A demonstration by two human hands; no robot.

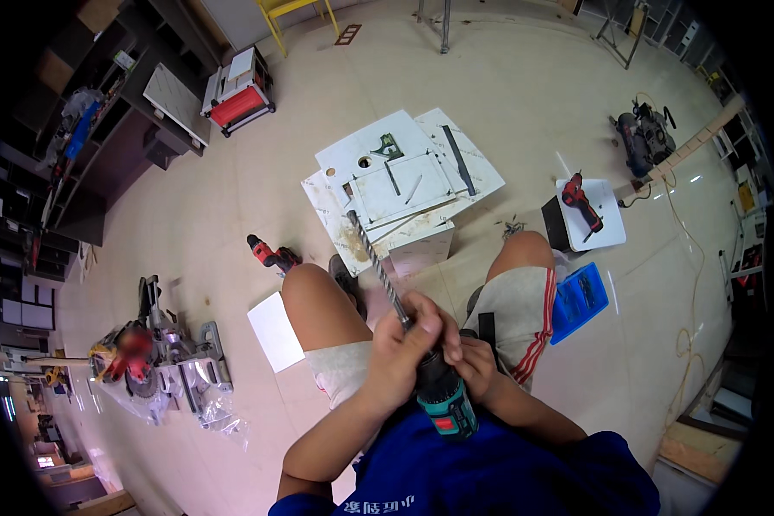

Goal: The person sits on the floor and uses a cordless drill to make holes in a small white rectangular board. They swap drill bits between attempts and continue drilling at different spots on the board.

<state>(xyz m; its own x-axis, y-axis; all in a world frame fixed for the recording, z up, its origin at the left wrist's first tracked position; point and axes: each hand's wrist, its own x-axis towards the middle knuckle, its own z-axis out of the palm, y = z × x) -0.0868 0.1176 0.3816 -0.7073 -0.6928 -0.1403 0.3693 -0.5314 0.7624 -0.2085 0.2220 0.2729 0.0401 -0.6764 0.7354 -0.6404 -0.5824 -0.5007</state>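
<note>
Across my lap lies a teal and black cordless drill [444, 404], its front pointing away from me. A long spiral drill bit [377, 265] sticks out of it toward the boards. My left hand [402, 353] is wrapped round the base of the bit at the chuck. On the drill's right side my right hand [473, 357] closes round the black front of the body, its fingers meeting the left ones. Beyond the tip, white boards [482, 176] lie stacked low, with a green combination square [388, 147], a dark steel strip [458, 160] and a pen [414, 188] on top.
A red drill [271, 254] stands beyond my left knee; another red drill [581, 205] lies on a white stool at right. Near my right leg is a blue tray [580, 303]. A mitre saw [159, 361] sits at left, a compressor [645, 136] far right, a hose [697, 258] along the floor.
</note>
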